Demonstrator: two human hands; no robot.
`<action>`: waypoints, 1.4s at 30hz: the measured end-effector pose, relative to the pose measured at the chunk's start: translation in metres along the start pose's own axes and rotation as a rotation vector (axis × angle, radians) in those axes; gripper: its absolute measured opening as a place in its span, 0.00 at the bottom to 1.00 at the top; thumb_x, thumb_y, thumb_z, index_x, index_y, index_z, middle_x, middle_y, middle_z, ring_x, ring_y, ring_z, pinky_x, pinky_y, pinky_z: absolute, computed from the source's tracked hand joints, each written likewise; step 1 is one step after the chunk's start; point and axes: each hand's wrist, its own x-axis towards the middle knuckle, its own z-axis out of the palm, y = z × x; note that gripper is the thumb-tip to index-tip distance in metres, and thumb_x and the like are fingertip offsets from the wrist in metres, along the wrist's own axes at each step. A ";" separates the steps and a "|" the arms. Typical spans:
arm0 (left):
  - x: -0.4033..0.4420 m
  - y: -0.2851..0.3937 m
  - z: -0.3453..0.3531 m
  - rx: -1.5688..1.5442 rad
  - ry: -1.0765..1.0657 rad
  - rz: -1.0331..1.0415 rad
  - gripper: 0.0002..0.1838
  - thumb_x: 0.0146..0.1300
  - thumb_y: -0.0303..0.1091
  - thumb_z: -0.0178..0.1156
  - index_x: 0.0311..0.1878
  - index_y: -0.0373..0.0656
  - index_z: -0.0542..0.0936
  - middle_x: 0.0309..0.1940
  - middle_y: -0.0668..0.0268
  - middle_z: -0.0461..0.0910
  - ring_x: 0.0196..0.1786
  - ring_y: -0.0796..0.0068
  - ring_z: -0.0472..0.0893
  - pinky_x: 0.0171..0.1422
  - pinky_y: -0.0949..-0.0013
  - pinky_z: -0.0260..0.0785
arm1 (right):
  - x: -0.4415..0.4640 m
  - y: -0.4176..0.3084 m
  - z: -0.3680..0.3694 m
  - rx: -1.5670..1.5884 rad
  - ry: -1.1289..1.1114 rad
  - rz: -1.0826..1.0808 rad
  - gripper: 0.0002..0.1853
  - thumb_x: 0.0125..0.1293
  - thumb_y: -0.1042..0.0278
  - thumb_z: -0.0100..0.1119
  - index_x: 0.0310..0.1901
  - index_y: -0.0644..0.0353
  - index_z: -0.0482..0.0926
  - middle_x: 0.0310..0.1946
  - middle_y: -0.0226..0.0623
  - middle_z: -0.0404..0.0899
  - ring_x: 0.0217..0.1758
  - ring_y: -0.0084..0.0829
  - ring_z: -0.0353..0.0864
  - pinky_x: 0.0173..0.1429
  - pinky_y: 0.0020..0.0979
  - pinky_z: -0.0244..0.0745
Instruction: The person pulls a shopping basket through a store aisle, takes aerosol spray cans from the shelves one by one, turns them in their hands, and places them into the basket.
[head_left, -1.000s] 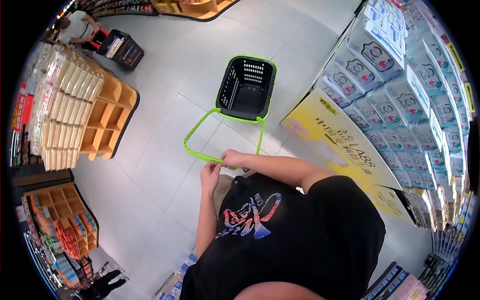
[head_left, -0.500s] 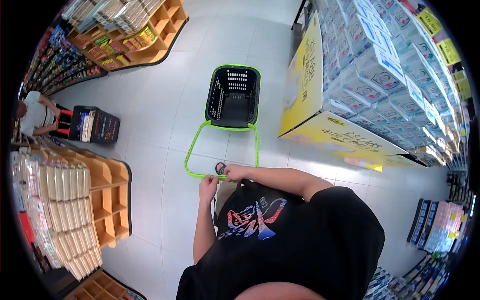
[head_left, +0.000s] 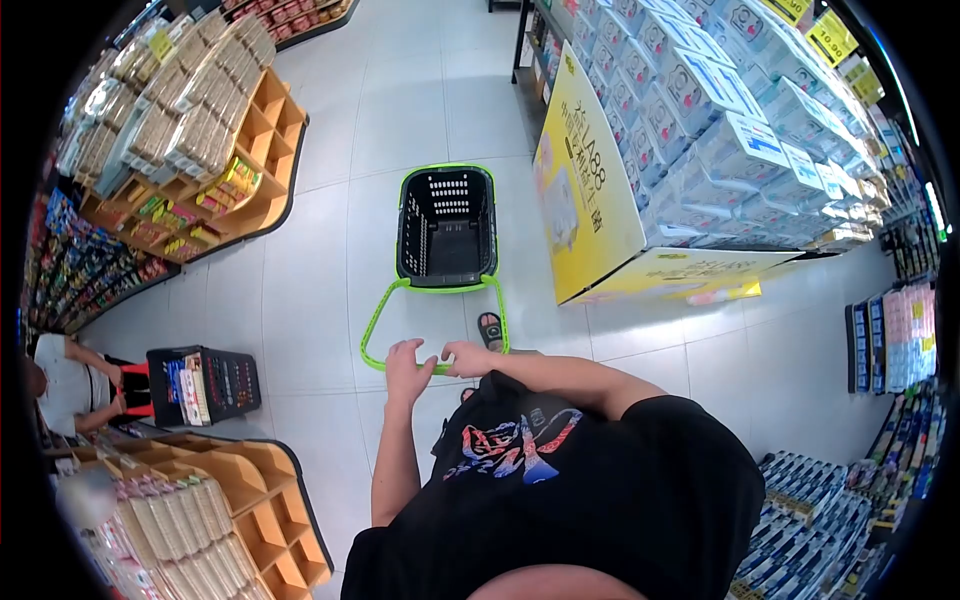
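A black rolling shopping basket [head_left: 447, 289] with a green rim stands on the floor ahead of me. Nothing shows inside it. Its green looped handle [head_left: 502, 315] leans back toward my body. My left hand [head_left: 405, 372] rests at the left part of the crossbar, fingers stretched forward and thumb apart. Close beside it, my right hand [head_left: 470, 357] holds the bar with thumb and fingers bent around it. A short piece of green bar shows between the two hands. One sandalled foot [head_left: 490, 328] is visible beneath the handle.
At right, a yellow cardboard display [head_left: 580, 190] holds stacked clear-wrapped packs [head_left: 690, 110]. Wooden shelf units [head_left: 270, 150] with packaged goods stand at left. Between them, another person [head_left: 70, 385] is beside a dark basket [head_left: 225, 385] with goods in it. Pale floor tiles run ahead.
The left fingers have straightened from their curl on the bar. Shelves and the other person have shifted down in view. The basket sits slightly lower and further left.
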 end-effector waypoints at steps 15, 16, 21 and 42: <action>0.221 -0.018 -0.039 0.274 0.083 -0.046 0.21 0.59 0.39 0.69 0.53 0.39 0.82 0.52 0.53 0.83 0.67 0.40 0.72 0.72 0.47 0.63 | 0.187 -0.062 -0.175 0.244 -0.209 0.125 0.25 0.68 0.53 0.63 0.55 0.68 0.75 0.30 0.42 0.80 0.23 0.31 0.80 0.26 0.33 0.80; 0.236 -0.021 -0.036 0.269 0.061 -0.048 0.22 0.59 0.39 0.68 0.54 0.39 0.81 0.52 0.53 0.83 0.68 0.40 0.71 0.73 0.47 0.62 | 0.198 -0.056 -0.185 0.281 -0.203 0.146 0.24 0.69 0.53 0.62 0.54 0.67 0.77 0.28 0.41 0.79 0.23 0.31 0.81 0.25 0.33 0.79; 0.320 -0.010 -0.033 0.305 -0.020 -0.001 0.22 0.59 0.40 0.68 0.54 0.39 0.81 0.51 0.53 0.83 0.66 0.39 0.73 0.72 0.47 0.63 | 0.245 -0.025 -0.235 0.020 -0.101 0.051 0.23 0.69 0.48 0.59 0.51 0.62 0.81 0.34 0.50 0.85 0.36 0.44 0.87 0.43 0.44 0.82; 0.698 -0.062 -0.024 -0.015 -0.534 0.149 0.24 0.59 0.44 0.67 0.55 0.39 0.82 0.50 0.46 0.84 0.57 0.45 0.80 0.62 0.51 0.73 | 0.327 0.095 -0.471 -0.570 -0.111 0.634 0.13 0.56 0.66 0.61 0.42 0.54 0.88 0.41 0.44 0.88 0.46 0.44 0.88 0.48 0.47 0.82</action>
